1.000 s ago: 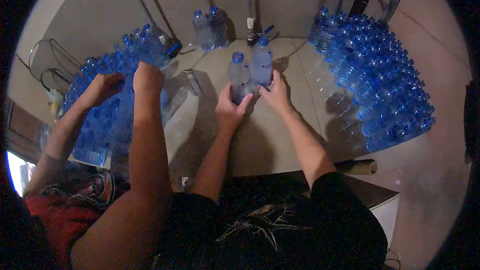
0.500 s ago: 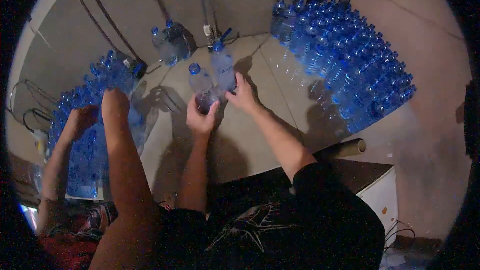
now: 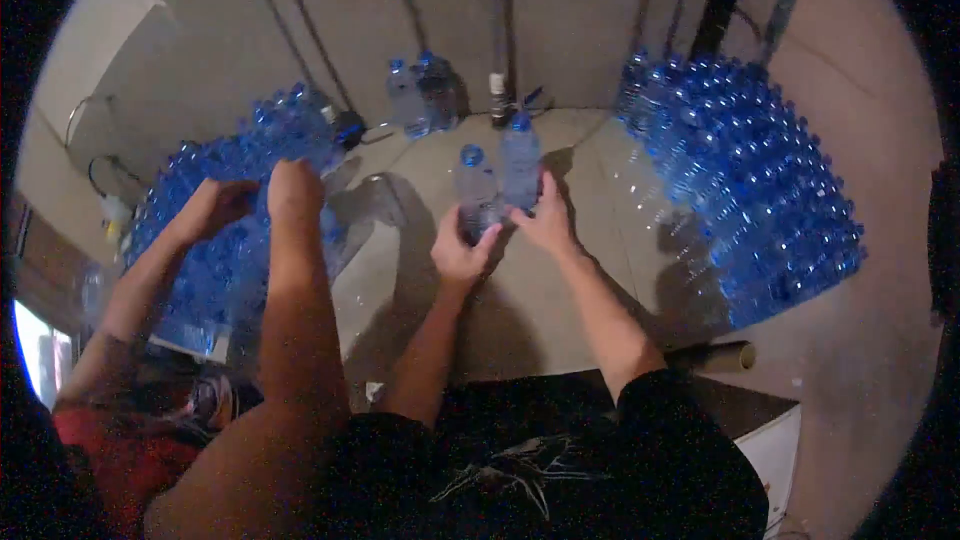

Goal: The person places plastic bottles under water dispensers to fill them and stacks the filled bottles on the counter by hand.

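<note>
Between left hand [image 3: 462,252] and right hand [image 3: 547,222], two bottles [image 3: 520,168] stand upright.

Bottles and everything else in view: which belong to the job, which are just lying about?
Job:
left bottle, in left hand
right bottle, in right hand
probably left cluster, right cluster, rear pair

Lying about, apparently:
brown tube
white scrap

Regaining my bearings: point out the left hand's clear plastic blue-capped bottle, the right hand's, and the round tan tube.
Left bottle [image 3: 478,185]: head view, upper body.
Right bottle [image 3: 520,162]: head view, body below cap.
Tan tube [image 3: 724,358]: head view, outer side.
</note>
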Tool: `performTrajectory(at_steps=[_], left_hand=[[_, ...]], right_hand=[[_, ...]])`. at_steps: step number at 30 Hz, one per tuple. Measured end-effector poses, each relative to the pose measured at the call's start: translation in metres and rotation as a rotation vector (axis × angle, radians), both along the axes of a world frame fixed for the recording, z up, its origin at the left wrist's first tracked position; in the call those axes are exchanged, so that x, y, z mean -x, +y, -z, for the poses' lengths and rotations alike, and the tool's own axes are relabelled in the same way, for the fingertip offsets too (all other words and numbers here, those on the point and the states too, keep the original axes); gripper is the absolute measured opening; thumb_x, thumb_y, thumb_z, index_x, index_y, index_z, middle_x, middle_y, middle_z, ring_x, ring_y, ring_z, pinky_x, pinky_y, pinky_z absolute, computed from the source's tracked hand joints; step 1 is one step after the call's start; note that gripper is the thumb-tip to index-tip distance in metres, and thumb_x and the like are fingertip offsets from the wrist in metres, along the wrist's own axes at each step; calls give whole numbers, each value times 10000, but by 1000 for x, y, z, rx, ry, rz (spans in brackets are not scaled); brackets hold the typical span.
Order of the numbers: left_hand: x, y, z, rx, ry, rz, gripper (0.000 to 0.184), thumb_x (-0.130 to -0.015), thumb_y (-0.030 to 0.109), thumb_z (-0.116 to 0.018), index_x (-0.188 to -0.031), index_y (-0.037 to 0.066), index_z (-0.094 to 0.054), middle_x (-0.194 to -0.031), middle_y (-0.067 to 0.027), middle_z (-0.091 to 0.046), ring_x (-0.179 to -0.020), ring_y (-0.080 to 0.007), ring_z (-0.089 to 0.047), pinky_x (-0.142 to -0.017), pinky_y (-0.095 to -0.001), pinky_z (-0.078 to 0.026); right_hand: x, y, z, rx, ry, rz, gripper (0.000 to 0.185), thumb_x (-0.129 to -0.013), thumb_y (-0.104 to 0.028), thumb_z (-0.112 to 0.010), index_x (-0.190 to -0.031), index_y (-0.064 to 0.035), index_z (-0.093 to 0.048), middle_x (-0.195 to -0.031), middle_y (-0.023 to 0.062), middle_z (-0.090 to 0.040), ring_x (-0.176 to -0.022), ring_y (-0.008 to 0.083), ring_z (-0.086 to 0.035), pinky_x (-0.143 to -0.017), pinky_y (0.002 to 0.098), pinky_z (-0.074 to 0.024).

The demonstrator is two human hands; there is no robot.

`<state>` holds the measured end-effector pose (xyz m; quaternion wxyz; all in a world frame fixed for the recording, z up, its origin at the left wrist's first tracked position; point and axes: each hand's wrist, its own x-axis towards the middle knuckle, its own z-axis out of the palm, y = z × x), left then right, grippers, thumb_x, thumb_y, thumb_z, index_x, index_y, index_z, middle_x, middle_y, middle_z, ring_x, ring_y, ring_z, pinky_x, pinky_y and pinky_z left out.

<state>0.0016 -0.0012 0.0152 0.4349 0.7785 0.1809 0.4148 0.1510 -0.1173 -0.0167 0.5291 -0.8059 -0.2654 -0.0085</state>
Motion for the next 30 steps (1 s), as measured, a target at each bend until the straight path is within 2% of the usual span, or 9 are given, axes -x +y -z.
performTrajectory(at_steps=[1,3,7,13,16,19,22,25,30], left_hand=[[1,0,-4,27,67,-8,712,-731,315,-891,-1278,-8,-569,-1158,-181,-674,-1036,-302,-678,-924,-391,-527],[-7,12,25,55,27,4,711,-724,308,-895,-1272,-9,-571,-1141,-187,-674,-1024,-311,-678,-918,-400,-527],[-12,13,30,30,18,13,711,-725,287,-883,-1275,-30,-562,-1149,-218,-643,-1042,-333,-655,-913,-403,-514],[-19,17,42,-81,-214,14,753,-723,329,-877,-1300,-5,-527,-1139,-217,-638,-1059,-354,-639,-925,-431,-507],[-17,19,42,23,18,25,758,-748,383,-852,-1329,33,-513,-1167,-216,-627,-1081,-385,-627,-936,-452,-504],[-6,13,26,-36,153,-52,773,-755,449,-830,-1345,62,-512,-1224,-220,-609,-1117,-403,-612,-944,-472,-501],[-4,18,24,-4,53,40,826,-741,481,-831,-1366,62,-493,-1257,-226,-593,-1128,-406,-605,-941,-475,-501],[-2,15,25,-79,166,-90,843,-731,469,-843,-1376,61,-485,-1254,-232,-594,-1123,-403,-605,-953,-481,-494],[-7,19,31,-91,50,-43,834,-735,482,-836,-1367,62,-492,-1265,-207,-596,-1177,-386,-580,-985,-481,-474]], right_hand=[[0,2,2,-1,-7,-11,1010,-737,-332,-838,-1493,17,-266,-1320,306,-562,-1207,455,-563,-1015,487,-455],[-4,1,7,2,-23,-7,1003,-748,-314,-825,-1501,19,-253,-1318,307,-563,-1208,450,-565,-1016,483,-454],[-4,-2,11,11,-62,-11,1005,-770,-314,-806,-1519,20,-226,-1329,310,-555,-1222,438,-563,-1025,471,-451],[9,-1,-11,1,-21,-33,986,-794,-264,-805,-1519,40,-211,-1365,295,-530,-1227,391,-573,-1037,437,-458],[5,-1,-7,-104,8,-51,971,-798,-209,-812,-1517,47,-210,-1388,269,-511,-1215,353,-581,-1028,408,-470],[0,0,-6,-257,23,-89,973,-793,-172,-822,-1515,49,-208,-1397,250,-495,-1214,319,-574,-1020,388,-477],[2,1,-3,-232,59,-72,969,-782,-167,-834,-1502,50,-224,-1391,241,-492,-1215,297,-567,-1012,379,-481],[-11,7,6,-169,-15,-38,947,-774,-147,-839,-1483,50,-243,-1389,239,-483,-1212,301,-567,-991,385,-499],[-18,15,-4,-149,-155,-109,915,-771,-119,-842,-1462,39,-265,-1362,217,-496,-1197,282,-581,-944,379,-532]])
